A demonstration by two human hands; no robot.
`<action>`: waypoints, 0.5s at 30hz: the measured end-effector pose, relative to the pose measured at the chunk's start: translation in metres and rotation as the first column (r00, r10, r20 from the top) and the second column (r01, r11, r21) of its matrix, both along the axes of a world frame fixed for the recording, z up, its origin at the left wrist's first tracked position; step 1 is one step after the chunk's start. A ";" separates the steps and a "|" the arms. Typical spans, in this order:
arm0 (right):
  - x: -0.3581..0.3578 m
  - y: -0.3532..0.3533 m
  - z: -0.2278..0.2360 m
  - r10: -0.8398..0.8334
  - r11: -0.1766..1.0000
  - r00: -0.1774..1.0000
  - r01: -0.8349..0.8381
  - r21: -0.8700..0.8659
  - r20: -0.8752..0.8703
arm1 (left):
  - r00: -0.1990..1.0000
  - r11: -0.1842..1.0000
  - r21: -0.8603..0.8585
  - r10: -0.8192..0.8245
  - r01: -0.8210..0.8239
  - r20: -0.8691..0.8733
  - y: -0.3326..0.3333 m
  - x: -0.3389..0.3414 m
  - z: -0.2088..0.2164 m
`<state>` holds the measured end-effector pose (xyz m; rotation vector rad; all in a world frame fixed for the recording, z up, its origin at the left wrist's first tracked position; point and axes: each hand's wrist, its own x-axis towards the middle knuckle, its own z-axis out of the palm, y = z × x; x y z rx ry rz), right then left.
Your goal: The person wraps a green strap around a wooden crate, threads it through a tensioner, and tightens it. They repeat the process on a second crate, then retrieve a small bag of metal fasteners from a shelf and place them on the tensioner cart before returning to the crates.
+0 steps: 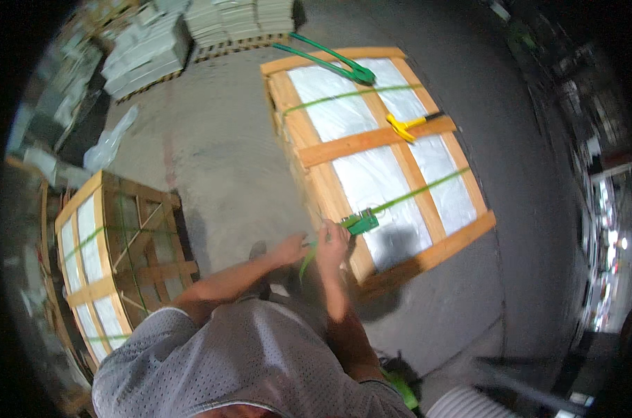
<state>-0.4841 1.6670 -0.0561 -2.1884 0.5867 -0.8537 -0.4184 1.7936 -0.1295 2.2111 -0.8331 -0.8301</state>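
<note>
A green strapping tensioner lies on top of the large wooden crate, at its near left edge, on the green strap that crosses the top. My right hand is closed just left of the tensioner, on the strap, whose tail hangs below the fingers. Close beside it on the left, my left hand is closed at a small green piece; whether that is strap or a handle cannot be made out. A long-handled green tool and a yellow claw hammer rest farther back on the crate.
A second strapped wooden crate stands at my left. Clear plastic sheeting lies on the floor behind it. Stacks of pale slabs stand at the far left. A ribbed white object is at the lower right.
</note>
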 end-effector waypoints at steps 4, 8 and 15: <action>0.009 0.008 -0.001 -0.199 0.980 0.979 0.199 -0.003 -0.033 | 0.886 0.896 -0.168 -0.436 0.411 -0.155 -0.049 0.027 0.000; 0.023 0.015 0.001 -0.390 0.913 0.918 0.395 0.102 -0.065 | 0.859 0.917 -0.027 -0.383 0.398 -0.339 -0.073 0.030 -0.035; 0.040 -0.050 0.017 -0.653 0.757 0.757 0.649 0.076 0.032 | 0.847 0.933 -0.232 -0.350 0.276 -0.400 -0.079 0.030 -0.055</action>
